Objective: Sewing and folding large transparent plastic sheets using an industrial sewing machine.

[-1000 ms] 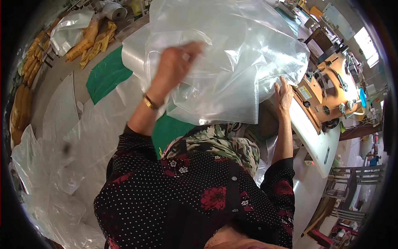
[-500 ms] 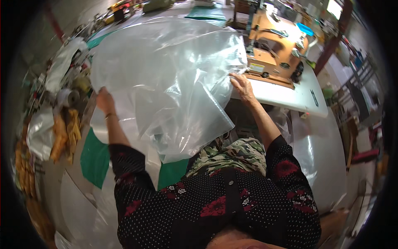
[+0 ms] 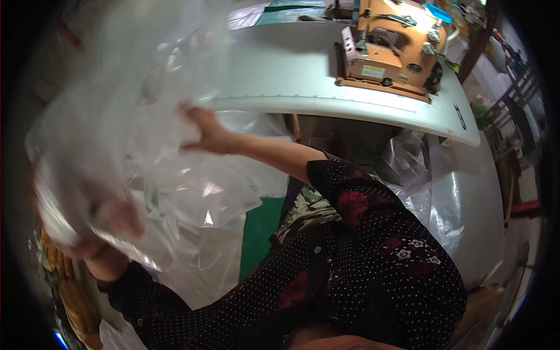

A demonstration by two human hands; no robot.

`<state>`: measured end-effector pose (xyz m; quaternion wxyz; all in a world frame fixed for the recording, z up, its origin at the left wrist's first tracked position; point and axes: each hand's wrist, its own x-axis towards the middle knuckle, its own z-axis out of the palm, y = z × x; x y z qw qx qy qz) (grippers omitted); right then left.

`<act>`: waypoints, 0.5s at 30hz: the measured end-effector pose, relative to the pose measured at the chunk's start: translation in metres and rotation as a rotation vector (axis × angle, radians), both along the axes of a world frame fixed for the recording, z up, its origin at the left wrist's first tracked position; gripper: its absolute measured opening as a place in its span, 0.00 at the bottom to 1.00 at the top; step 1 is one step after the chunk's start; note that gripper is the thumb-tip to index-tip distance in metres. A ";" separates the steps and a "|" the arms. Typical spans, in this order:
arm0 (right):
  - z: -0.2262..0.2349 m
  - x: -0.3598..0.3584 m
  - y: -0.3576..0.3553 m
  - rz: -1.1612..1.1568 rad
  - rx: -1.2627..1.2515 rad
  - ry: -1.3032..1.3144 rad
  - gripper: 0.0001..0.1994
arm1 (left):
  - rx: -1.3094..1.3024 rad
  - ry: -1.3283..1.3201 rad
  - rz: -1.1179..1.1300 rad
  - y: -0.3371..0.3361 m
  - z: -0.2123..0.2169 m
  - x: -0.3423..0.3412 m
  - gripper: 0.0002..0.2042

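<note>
Head view, only view available. A large clear plastic sheet [image 3: 146, 116] is held up at the left of the scene, between the person and the white sewing table [image 3: 303, 81]; its upper part is blurred and its folds hang down over a green surface [image 3: 259, 230] near the person's lap.

The right hand [image 3: 204, 129] is reached across to the left, fingers closed on an inner fold or edge of the sheet, near the table's front edge. The left hand [image 3: 119, 219] is seen low and left through the film, apparently gripping a bunch of it; the blur leaves the exact grip uncertain, though the fingers look curled on plastic rather than spread.

An orange sewing machine [image 3: 394, 44] is stood at the far right of the table, well apart from the sheet. More clear plastic [image 3: 461, 192] is heaped at the right below the table.

Judgement on handling: the film is thin, slippery and prone to clinging, so the two grips would best be kept on opposite edges and drawn apart evenly, so that the folds open. The hanging part should be kept off the table corner, where it could snag
</note>
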<state>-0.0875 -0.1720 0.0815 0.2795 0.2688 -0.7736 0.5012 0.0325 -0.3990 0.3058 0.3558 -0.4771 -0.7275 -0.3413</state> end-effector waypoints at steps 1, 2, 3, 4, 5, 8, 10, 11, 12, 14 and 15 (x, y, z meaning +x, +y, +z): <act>0.010 0.014 -0.019 0.203 0.312 0.169 0.45 | 0.028 -0.182 -0.110 0.004 0.007 -0.006 0.22; 0.012 0.017 -0.026 0.303 0.389 0.175 0.42 | 0.065 -0.361 -0.243 0.013 0.016 -0.025 0.20; 0.008 0.014 -0.023 0.376 0.469 0.173 0.39 | 0.102 -0.545 -0.405 0.026 0.021 -0.055 0.18; 0.006 0.008 -0.014 0.308 0.500 0.051 0.35 | 0.005 -0.631 -0.664 0.067 0.037 -0.070 0.19; 0.008 0.007 -0.012 0.276 0.531 -0.054 0.31 | -0.083 -0.705 -0.887 0.100 0.054 -0.079 0.20; 0.025 0.040 0.007 0.648 -0.091 -0.550 0.26 | 0.140 -0.739 -0.376 0.053 0.067 -0.139 0.16; 0.025 0.056 0.024 0.841 -0.372 -0.682 0.28 | 0.235 -0.689 -0.269 0.070 0.063 -0.157 0.16; 0.023 0.072 0.026 0.983 -0.459 -0.704 0.30 | 0.285 -0.666 -0.211 0.076 0.061 -0.163 0.17; 0.023 0.085 0.029 1.114 -0.548 -0.717 0.33 | 0.331 -0.638 -0.164 0.088 0.059 -0.169 0.17; 0.014 0.113 0.023 1.067 -0.531 -0.709 0.38 | 0.435 -0.587 -0.044 0.105 0.054 -0.174 0.17; 0.009 0.128 0.020 1.005 -0.523 -0.689 0.43 | 0.439 -0.599 -0.035 0.118 0.053 -0.177 0.17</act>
